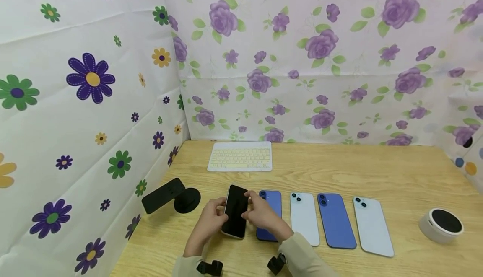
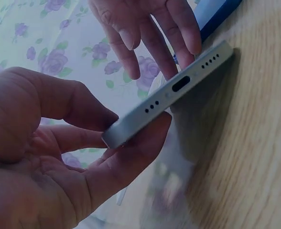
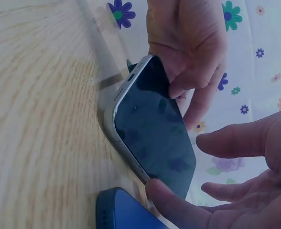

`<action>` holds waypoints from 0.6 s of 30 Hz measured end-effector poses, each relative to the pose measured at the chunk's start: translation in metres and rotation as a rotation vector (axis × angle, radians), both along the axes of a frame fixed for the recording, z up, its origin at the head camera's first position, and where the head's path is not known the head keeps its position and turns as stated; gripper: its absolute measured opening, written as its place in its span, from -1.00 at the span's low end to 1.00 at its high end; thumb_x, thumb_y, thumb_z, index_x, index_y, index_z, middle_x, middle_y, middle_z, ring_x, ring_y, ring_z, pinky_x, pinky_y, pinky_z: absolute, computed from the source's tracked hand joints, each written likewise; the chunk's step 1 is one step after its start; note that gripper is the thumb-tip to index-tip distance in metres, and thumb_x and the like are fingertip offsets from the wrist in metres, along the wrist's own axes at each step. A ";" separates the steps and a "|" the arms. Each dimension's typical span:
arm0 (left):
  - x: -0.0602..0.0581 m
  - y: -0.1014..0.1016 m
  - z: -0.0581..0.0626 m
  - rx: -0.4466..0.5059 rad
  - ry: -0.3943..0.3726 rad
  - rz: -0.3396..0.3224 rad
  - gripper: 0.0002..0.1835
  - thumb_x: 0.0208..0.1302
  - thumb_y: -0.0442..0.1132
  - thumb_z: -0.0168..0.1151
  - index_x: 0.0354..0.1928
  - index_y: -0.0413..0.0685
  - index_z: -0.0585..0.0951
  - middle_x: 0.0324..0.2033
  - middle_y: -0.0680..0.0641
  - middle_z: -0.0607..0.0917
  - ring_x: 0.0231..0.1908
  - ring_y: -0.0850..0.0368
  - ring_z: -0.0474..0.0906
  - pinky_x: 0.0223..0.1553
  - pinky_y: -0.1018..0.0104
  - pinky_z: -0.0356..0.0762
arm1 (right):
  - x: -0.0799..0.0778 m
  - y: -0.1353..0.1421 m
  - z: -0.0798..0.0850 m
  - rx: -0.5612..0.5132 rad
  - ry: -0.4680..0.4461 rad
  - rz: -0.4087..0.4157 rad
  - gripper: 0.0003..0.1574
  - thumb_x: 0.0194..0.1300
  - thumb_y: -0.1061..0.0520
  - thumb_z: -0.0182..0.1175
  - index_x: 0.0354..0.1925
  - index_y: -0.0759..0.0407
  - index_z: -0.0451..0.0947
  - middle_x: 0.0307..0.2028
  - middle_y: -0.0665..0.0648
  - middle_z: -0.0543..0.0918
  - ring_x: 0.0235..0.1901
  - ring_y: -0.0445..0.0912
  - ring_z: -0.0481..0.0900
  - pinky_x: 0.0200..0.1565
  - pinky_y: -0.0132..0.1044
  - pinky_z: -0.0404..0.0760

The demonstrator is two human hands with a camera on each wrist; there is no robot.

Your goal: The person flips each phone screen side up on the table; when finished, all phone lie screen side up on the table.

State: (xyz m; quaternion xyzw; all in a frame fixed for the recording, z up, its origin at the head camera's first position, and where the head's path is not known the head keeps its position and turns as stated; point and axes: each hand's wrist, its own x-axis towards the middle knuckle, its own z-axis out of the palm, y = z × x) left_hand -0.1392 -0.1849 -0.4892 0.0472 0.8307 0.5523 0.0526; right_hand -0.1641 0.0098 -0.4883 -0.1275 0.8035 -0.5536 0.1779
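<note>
A smartphone (image 1: pixel 236 212) with a black screen and pale metal frame lies face up. My left hand (image 1: pixel 209 219) pinches its left edge, thumb on the screen side and fingers beneath, as the left wrist view shows. That edge is tilted up off the table; the bottom edge (image 2: pixel 174 88) shows a port and speaker holes. My right hand (image 1: pixel 263 215) is at the phone's right side, one fingertip (image 3: pixel 162 191) at the side edge and the thumb held apart from the screen. Below my right hand lies a blue phone (image 1: pixel 274 208), back up and partly covered.
To the right lie a white phone (image 1: pixel 305 220), a blue phone (image 1: pixel 337 222) and another white phone (image 1: pixel 373 226), backs up. A round white device (image 1: pixel 441 225) stands farther right. A white keyboard (image 1: pixel 240 156) lies behind; a black stand (image 1: pixel 166 196) is at left.
</note>
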 end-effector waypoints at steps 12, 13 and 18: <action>-0.009 -0.001 -0.005 -0.151 0.013 0.013 -0.41 0.13 -0.55 0.20 0.27 -0.53 0.45 0.01 -0.33 0.53 -0.19 -0.03 0.55 -0.26 0.13 0.57 | 0.004 -0.008 -0.002 0.048 0.086 -0.009 -0.01 0.00 0.52 0.37 0.40 0.40 0.26 -0.21 0.36 0.55 -0.52 -0.01 0.34 -0.51 -0.18 0.32; -0.009 -0.001 -0.005 -0.155 0.011 0.008 -0.40 0.12 -0.55 0.21 0.27 -0.54 0.44 0.00 -0.32 0.52 -0.20 -0.02 0.54 -0.27 0.15 0.56 | 0.004 -0.009 -0.003 0.069 0.093 -0.010 0.02 -0.02 0.51 0.39 0.41 0.38 0.26 -0.19 0.37 0.53 -0.49 0.01 0.36 -0.51 -0.16 0.32; -0.010 0.000 -0.005 -0.185 0.018 -0.025 -0.45 0.01 -0.58 0.23 0.15 -0.55 0.50 -0.26 -0.25 0.56 -0.36 0.05 0.42 -0.38 0.23 0.42 | 0.011 -0.016 -0.008 0.177 0.158 -0.005 0.14 -0.15 0.45 0.52 0.42 0.30 0.29 0.28 0.53 0.27 -0.08 0.21 0.49 -0.35 -0.03 0.50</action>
